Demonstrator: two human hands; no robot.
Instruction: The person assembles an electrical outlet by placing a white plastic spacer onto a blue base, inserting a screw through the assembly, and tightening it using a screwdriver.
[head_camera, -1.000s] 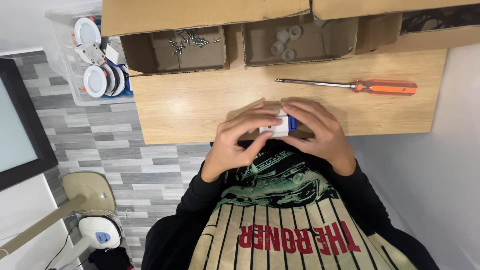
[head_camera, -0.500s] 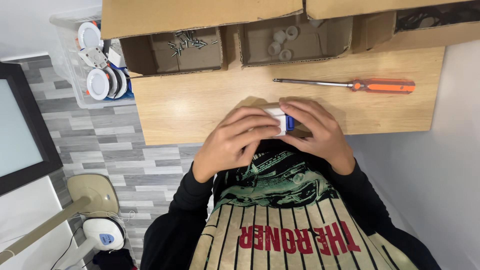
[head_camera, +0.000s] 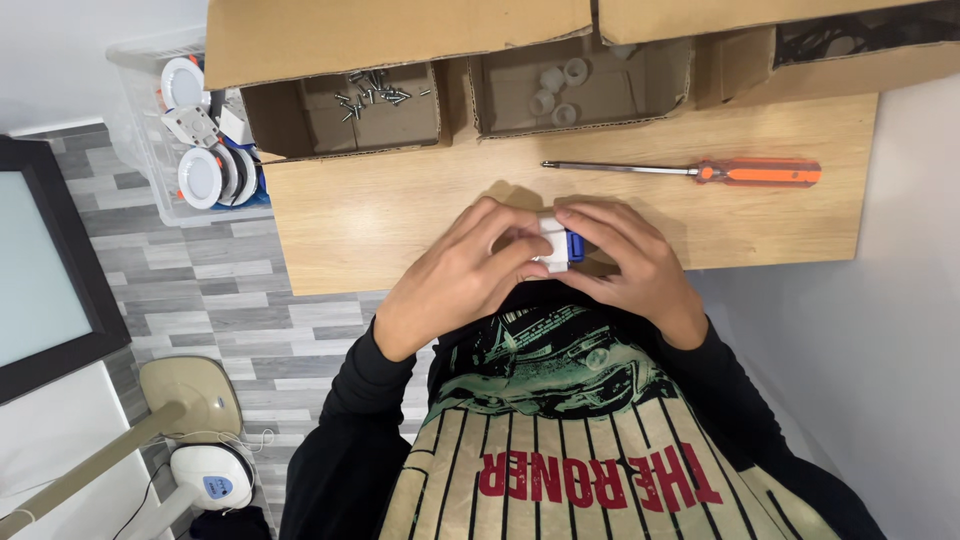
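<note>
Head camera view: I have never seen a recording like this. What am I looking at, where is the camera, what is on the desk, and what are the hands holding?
There is no machine here. A person wears a camera on the head, and it looks straight down at their own chest, arms and a wooden desk.

The left hand and the right hand meet in the middle and together hold a small white part with a blue end just above the desk's near edge.

On the desk lies a screwdriver with an orange handle, untouched. Behind it are open cardboard boxes: one with loose screws, one with small white round parts. Left of the desk, a clear plastic bin holds round white fittings.
</note>
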